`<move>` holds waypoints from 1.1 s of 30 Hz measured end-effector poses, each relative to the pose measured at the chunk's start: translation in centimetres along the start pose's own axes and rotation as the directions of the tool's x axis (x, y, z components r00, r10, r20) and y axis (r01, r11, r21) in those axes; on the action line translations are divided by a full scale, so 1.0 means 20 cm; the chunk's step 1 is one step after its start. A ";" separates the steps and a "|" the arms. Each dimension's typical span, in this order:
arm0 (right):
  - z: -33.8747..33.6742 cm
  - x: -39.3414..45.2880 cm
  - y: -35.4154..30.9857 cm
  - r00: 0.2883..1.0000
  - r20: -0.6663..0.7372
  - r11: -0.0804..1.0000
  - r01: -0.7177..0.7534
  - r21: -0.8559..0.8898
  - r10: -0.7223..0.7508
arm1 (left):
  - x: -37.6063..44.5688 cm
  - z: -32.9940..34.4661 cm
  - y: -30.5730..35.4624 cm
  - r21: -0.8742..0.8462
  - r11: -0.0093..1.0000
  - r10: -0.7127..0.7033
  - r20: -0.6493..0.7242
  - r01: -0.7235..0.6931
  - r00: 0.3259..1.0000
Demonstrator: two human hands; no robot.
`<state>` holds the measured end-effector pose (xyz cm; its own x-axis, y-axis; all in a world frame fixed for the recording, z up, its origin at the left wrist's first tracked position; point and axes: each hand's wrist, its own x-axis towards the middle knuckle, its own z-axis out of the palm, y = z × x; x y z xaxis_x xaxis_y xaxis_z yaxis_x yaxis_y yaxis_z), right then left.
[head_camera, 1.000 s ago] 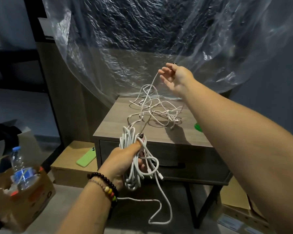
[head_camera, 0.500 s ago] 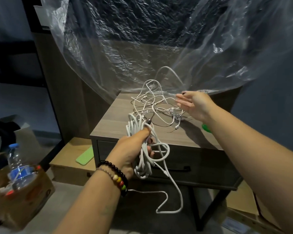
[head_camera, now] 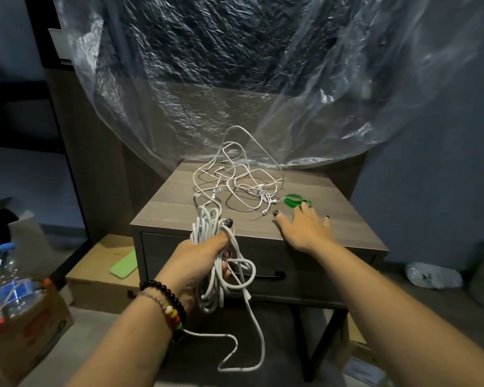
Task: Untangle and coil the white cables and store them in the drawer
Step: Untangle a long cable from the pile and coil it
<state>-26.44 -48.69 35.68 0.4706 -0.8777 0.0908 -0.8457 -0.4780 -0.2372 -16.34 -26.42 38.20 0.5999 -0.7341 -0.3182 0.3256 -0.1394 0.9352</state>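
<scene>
Now | left hand [head_camera: 199, 258] grips coiled cables [head_camera: 210, 247] | right hand [head_camera: 305, 230] beside tangle [head_camera: 235, 180]

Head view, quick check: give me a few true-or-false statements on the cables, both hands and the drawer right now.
1. The left hand grips a bundle of white cable. True.
2. The drawer is open. False: it is closed.
3. The right hand holds a cable. False: its fingers are spread, with no cable in its grip.
4. A loose tangle of cables lies on the table top. True.
5. A green ring lies beside the tangle. True.
</scene>
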 end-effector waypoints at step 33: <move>-0.01 -0.70 0.15 0.997 0.002 0.368 0.026 0.929 -0.075 | -0.22 -0.08 -0.08 0.622 0.761 -0.213 0.511 -0.187 0.833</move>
<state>-35.55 -37.78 33.82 0.5333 -0.8392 0.1063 -0.0654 -0.1662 -0.9839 -18.28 -21.87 37.76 0.0570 -0.9213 -0.3847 -0.3186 -0.3819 0.8675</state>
